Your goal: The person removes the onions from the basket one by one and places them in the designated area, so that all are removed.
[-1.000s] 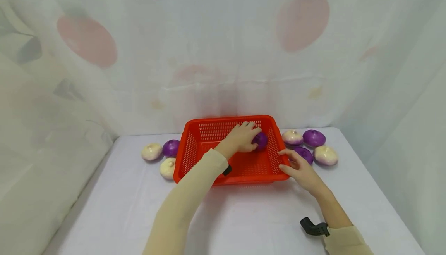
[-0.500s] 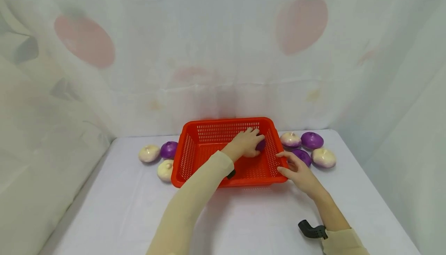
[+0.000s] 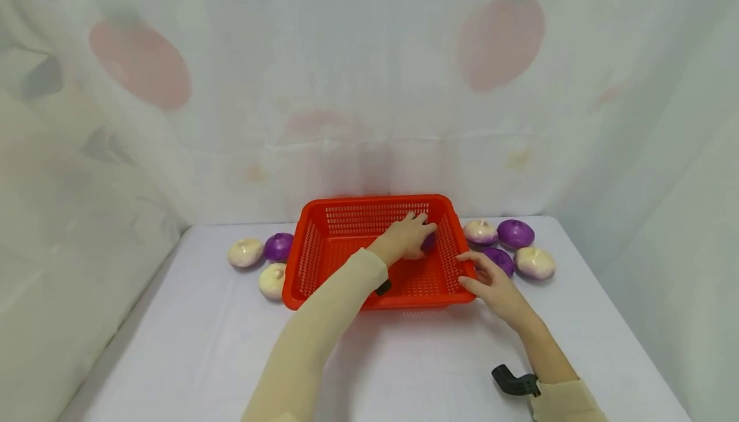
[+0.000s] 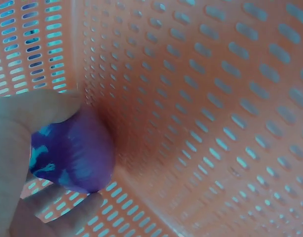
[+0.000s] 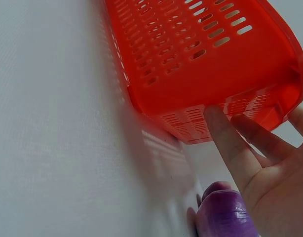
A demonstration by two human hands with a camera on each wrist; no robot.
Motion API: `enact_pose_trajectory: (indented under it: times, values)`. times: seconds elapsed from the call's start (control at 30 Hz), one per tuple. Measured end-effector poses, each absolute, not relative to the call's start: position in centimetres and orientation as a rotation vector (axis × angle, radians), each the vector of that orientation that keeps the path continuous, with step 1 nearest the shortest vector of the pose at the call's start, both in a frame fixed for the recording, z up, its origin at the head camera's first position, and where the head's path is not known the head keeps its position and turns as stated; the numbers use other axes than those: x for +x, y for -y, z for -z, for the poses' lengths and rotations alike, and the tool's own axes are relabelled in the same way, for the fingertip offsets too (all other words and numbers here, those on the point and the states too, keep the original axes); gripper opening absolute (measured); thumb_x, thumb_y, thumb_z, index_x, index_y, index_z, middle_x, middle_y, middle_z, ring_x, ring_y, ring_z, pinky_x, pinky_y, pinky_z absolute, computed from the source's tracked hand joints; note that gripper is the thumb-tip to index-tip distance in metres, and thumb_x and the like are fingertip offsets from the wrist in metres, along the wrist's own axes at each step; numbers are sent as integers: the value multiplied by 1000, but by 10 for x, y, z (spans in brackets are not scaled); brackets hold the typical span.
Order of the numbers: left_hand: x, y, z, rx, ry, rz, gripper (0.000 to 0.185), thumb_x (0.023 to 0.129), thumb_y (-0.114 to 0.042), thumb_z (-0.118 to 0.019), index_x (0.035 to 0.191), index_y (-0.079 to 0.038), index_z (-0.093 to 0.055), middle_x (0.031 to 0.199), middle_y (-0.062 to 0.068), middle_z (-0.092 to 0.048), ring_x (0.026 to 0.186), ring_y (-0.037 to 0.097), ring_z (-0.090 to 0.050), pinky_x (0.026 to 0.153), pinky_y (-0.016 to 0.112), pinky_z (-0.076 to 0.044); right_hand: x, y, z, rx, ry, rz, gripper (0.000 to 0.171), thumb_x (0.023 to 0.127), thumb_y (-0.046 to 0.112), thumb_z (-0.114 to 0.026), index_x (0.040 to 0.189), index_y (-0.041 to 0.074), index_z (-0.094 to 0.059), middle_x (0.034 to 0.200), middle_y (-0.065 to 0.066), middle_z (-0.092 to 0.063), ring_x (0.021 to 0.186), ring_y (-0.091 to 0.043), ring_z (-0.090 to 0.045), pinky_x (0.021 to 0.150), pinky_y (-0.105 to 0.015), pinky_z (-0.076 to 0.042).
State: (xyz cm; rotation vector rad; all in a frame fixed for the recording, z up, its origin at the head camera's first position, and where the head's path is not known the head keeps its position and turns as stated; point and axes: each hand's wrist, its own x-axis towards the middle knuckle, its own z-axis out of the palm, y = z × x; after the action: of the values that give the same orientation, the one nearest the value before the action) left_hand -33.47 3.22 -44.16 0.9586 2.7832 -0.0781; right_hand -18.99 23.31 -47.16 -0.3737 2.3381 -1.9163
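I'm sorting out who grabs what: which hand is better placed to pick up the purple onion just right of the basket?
Probably right: the right hand rests open at the basket beside that onion; the left hand already grips another.

Bright, even light, soft shadows — wrist views blurred, washed out

White cloth-covered table (image 3: 404, 358): bears one red perforated plastic basket (image 3: 312, 258); left of it, two cream onions (image 3: 245, 252) (image 3: 271, 280) and one purple onion (image 3: 279, 246); right of it, two purple (image 3: 516, 233) (image 3: 500, 258) and two cream (image 3: 480, 231) (image 3: 535, 262).
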Motion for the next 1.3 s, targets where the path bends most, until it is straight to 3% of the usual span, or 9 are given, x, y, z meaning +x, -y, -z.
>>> enact_pose_trajectory:
  times: [0.5,0.73,0.97,1.3]
  values:
    - [-337,-5,419,981,-2781,224,76,87,-41,-79,153,-28,-45,159,6,-36,146,33,-32,107,53,-44,-198,-235,468,-401,-2392,1896,42,100,9,-63,139,2,-48,142,-28,-45,117,-41,-59,87,-27,-57]
    - [-329,5,404,973,-2761,275,75,87,-40,-79,153,-27,-46,161,8,-34,148,35,-29,110,59,-39,-199,-239,467,-385,-2393,1880,42,101,11,-62,139,3,-48,144,-28,-44,121,-45,-55,88,-27,-56]
    - [-323,23,393,1008,-2779,313,71,86,-41,-80,149,-27,-50,156,6,-39,139,32,-38,104,52,-46,-199,-241,470,-385,-2361,1904,43,101,11,-62,140,2,-46,144,-29,-43,122,-47,-55,88,-28,-57]
    - [-316,51,387,1029,-2784,349,74,83,-40,-81,148,-25,-51,151,8,-43,134,32,-40,103,55,-46,-200,-240,472,-385,-2355,1905,44,101,12,-62,141,2,-46,144,-29,-43,121,-47,-56,88,-29,-57]
